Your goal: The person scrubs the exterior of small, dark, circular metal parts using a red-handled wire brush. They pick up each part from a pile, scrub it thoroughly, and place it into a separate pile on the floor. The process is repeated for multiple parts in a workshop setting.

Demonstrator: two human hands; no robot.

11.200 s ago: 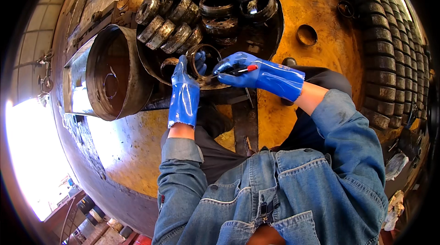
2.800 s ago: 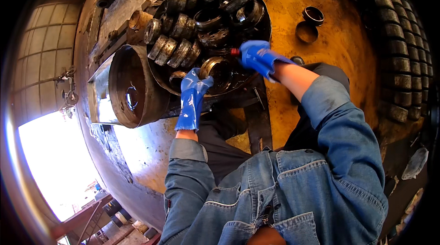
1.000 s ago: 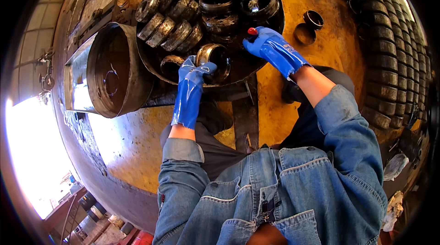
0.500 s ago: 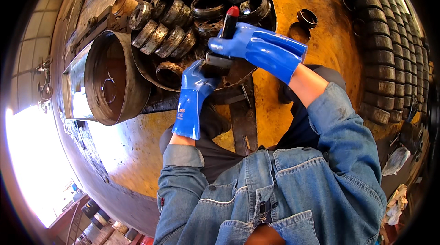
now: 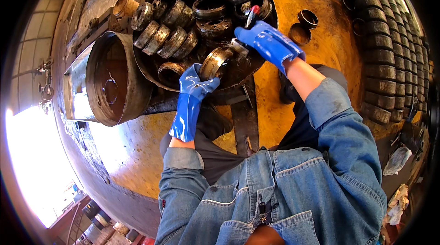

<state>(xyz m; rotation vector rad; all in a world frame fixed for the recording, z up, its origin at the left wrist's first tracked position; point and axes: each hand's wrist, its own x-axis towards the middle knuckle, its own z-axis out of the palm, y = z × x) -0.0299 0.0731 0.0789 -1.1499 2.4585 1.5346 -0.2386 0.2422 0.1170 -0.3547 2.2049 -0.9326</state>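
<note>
My left hand, in a blue rubber glove, grips an oily metal ring by its near edge and holds it tilted over a large round tub. In my right hand, gloved the same way, is a flat paintbrush with a dark, red-tipped handle. Its metal band and bristle end are close to the right side of the ring; whether they touch is hard to tell. Stacked metal rings, dark and wet with oil, fill the far part of the tub. A single ring lies left of my left hand.
An open metal drum lies at the tub's left. Two loose rings are on the yellow, stained floor to the right. Tall rows of dark rings stand along the far right. My knees are just below the tub.
My right hand and the paintbrush have moved right, away from the ring's front. The ring in my left hand now shows its broad side, and the brush is tilted more to the right.
</note>
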